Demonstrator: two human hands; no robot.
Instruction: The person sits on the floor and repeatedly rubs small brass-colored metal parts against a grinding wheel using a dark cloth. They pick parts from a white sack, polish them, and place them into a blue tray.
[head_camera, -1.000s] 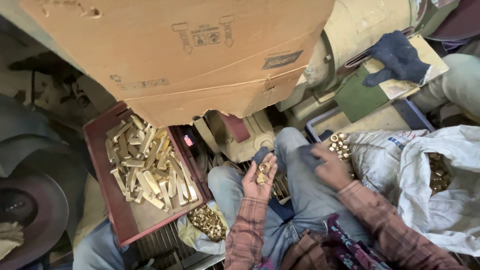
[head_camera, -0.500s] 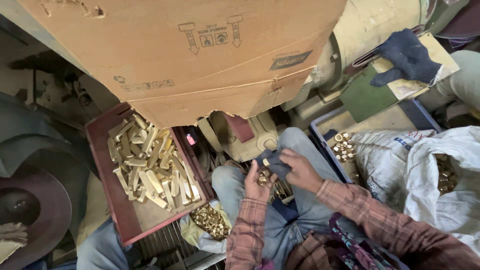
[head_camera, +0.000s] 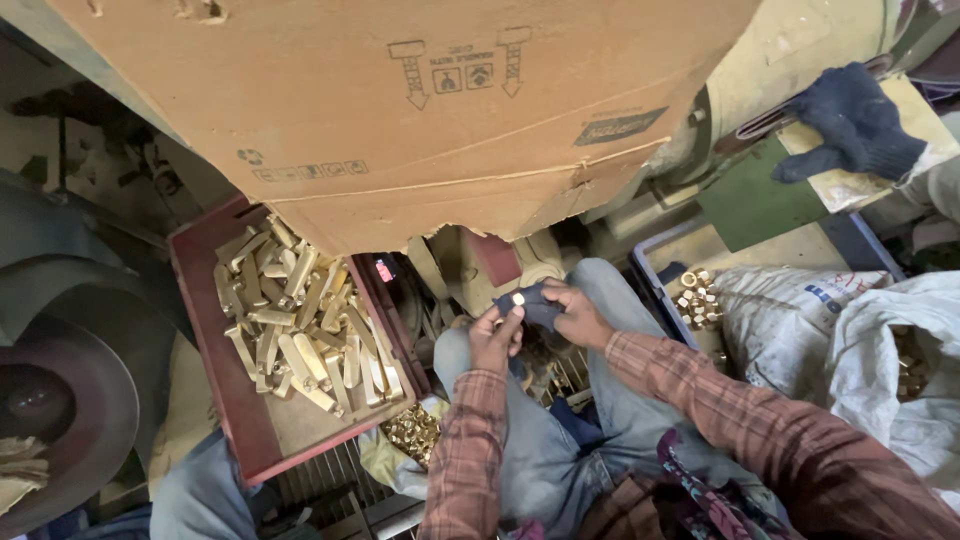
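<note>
My left hand (head_camera: 494, 338) is raised over my left knee, fingers pinched around a small round brass piece (head_camera: 518, 299). My right hand (head_camera: 577, 315) meets it from the right and grips a dark blue cloth (head_camera: 533, 304) that lies under the brass piece. Both hands touch at the cloth. My sleeves are red-brown plaid and my legs are in blue jeans.
A dark red tray (head_camera: 232, 400) at left holds several brass bars (head_camera: 296, 326). A large cardboard sheet (head_camera: 420, 110) hangs overhead. A blue crate (head_camera: 660, 290) holds brass fittings (head_camera: 696, 297); white sacks (head_camera: 850, 330) lie right. Another person's gloved hand (head_camera: 850, 125) rests top right. More brass parts (head_camera: 412, 432) sit below the tray.
My right hand came in from the right to meet the left one and now grips the blue cloth at the brass piece. My left hand turned from open-palmed to pinching.
</note>
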